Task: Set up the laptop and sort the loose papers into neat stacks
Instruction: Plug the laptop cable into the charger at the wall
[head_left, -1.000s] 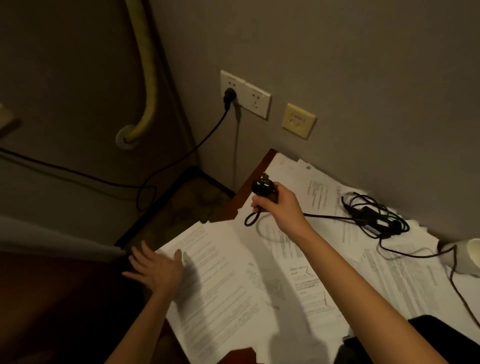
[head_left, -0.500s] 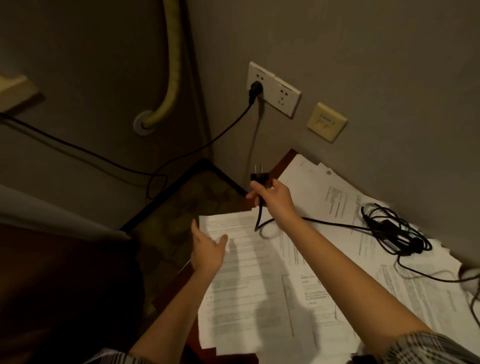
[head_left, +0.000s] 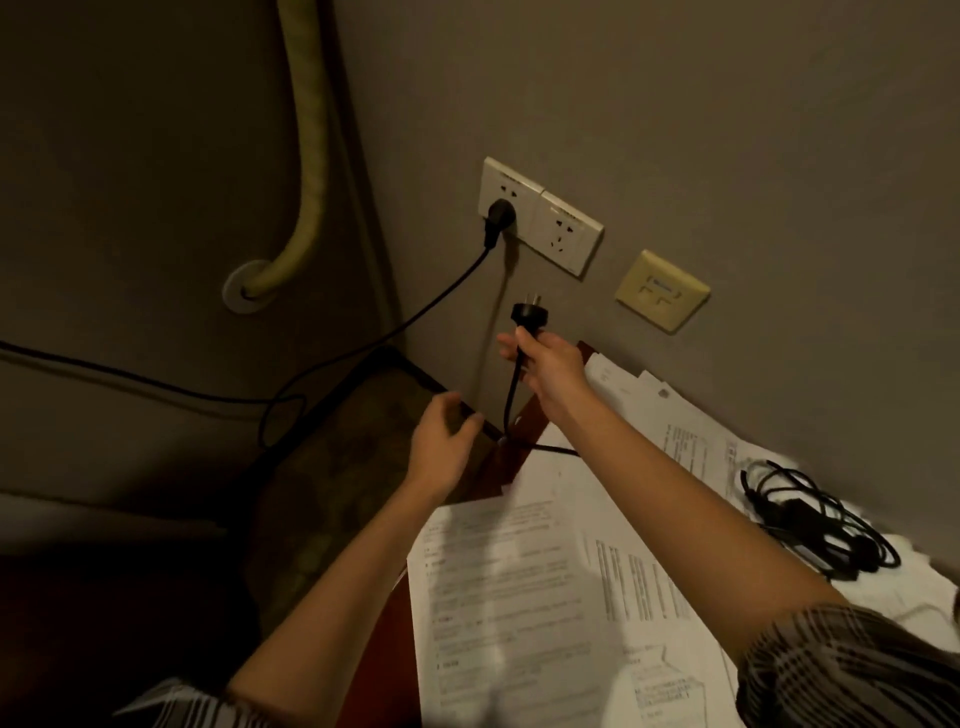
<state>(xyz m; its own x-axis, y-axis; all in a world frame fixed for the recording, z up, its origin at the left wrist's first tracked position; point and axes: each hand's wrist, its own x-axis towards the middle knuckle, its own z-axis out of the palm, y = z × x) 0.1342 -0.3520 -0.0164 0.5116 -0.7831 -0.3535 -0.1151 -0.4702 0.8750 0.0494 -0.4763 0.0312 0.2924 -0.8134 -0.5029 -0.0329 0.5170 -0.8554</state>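
Grey wall (head_left: 727, 130) with double socket (head_left: 540, 218) backs paper-strewn red desk (head_left: 524, 421).

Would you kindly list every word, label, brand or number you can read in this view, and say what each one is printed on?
No text can be read here.
Loose papers: printed lines, too blurred to read.
Papers by the wall: print too small and blurred.
White wall sockets: no legible marking.
Beige wall plate: no legible marking.
Plug held by the right hand: no visible label.

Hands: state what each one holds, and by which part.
The right hand pinches the black plug by the cord just behind its head. The left hand holds nothing.
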